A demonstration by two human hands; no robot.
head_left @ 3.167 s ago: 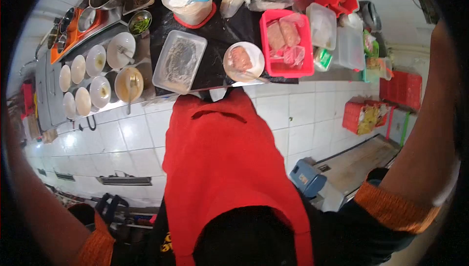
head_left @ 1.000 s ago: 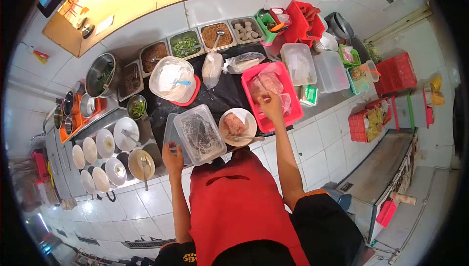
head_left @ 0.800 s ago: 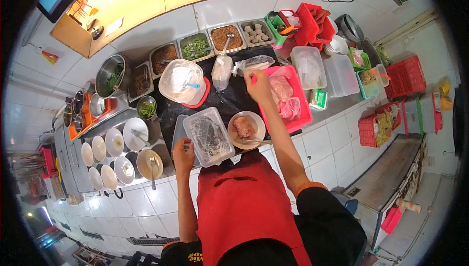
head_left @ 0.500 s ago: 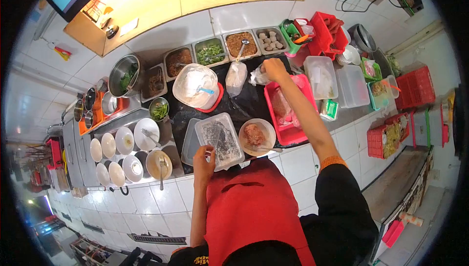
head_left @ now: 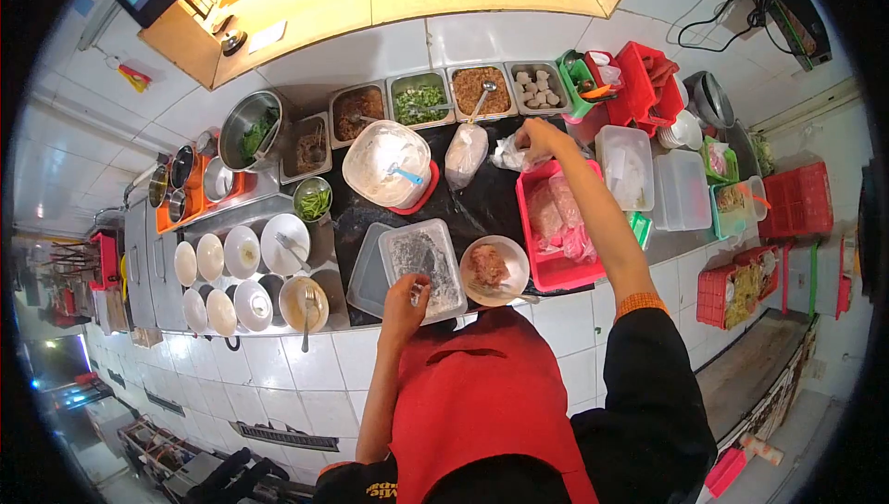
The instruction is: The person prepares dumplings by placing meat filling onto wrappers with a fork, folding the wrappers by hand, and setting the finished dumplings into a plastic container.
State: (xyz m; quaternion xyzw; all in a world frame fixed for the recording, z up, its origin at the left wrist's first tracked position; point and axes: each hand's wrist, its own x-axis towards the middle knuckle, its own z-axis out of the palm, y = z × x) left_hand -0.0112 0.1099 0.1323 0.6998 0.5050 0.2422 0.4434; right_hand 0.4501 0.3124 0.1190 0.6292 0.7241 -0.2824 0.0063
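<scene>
My left hand [head_left: 405,309] is at the near edge of a clear plastic container [head_left: 423,268] dusted with white powder; its fingers are curled, and what they hold is too small to name. My right hand [head_left: 544,141] reaches past a pink tray [head_left: 548,268] with its fingers closed on a crumpled plastic bag [head_left: 508,154]. Bagged meat [head_left: 556,212] lies in the pink tray. Between my hands stands a bowl [head_left: 512,293] of minced meat [head_left: 489,266]. A bag of white powder [head_left: 465,157] lies left of the crumpled bag.
A white tub with flour [head_left: 386,163] sits on a red lid. Metal trays of toppings [head_left: 419,101] line the back. Bowls [head_left: 243,252] stand in rows at left, near a steel pot [head_left: 248,124]. Clear boxes [head_left: 681,191] and red baskets [head_left: 784,198] are at right.
The whole view has shifted, with the counter items appearing slightly further right. Bagged meat shows more openly in the pink tray. My right hand remains at the crumpled bag.
</scene>
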